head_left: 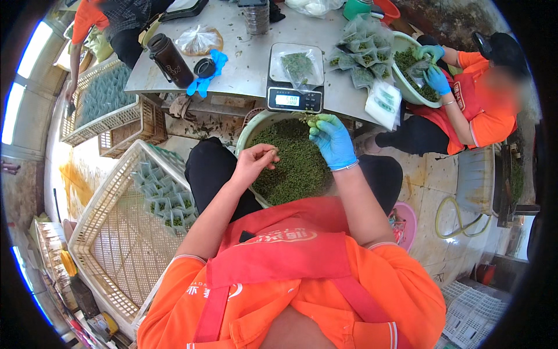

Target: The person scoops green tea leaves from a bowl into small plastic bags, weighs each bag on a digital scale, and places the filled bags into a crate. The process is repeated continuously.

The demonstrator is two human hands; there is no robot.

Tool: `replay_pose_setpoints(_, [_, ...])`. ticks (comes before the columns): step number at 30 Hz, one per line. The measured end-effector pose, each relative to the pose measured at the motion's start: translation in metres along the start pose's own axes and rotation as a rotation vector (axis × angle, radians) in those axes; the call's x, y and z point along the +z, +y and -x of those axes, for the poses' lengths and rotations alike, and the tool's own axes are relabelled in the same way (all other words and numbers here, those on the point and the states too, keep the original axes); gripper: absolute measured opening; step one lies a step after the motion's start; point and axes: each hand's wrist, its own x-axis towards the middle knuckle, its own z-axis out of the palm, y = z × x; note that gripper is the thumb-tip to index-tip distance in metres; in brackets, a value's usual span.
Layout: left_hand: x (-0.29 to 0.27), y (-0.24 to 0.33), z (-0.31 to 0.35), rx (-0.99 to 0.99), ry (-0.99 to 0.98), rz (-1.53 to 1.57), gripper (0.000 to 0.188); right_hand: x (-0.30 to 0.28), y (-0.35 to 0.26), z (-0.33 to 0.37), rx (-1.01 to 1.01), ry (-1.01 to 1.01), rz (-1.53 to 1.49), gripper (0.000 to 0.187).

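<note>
A worker's gloved right hand [334,142] pinches a green sprig [308,118] between thumb and fingers, while the bare left hand [254,164] curls, its fingertips pressed together, whether on anything one cannot tell. Both are over a bowl [246,135] of loose greens [290,166], just below a scale [295,100] bearing a filled bag [297,65]; at right, a co-worker's gloved hands [436,80] work over a second bowl [406,42].

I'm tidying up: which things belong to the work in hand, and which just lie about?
Likely in use:
- green sprig in the gloved right hand
- tub of loose greens
- scale and the bag on it
- pile of filled bags
- lower-left crate of bags

Seemingly just lying about:
- dark bottle
- unworn blue glove
- hose
</note>
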Motion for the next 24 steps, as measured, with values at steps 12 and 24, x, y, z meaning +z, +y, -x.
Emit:
replay_pose_setpoints(12, [0.007, -0.021, 0.001, -0.055, -0.038, -0.209, 0.020, 0.028, 0.014, -0.049, -0.286, 0.238, 0.067, 0.023])
replay_pose_setpoints(24, [0.007, -0.022, 0.008, -0.024, -0.014, -0.350, 0.021, 0.025, 0.012, -0.031, -0.531, 0.235, 1.141, 0.033])
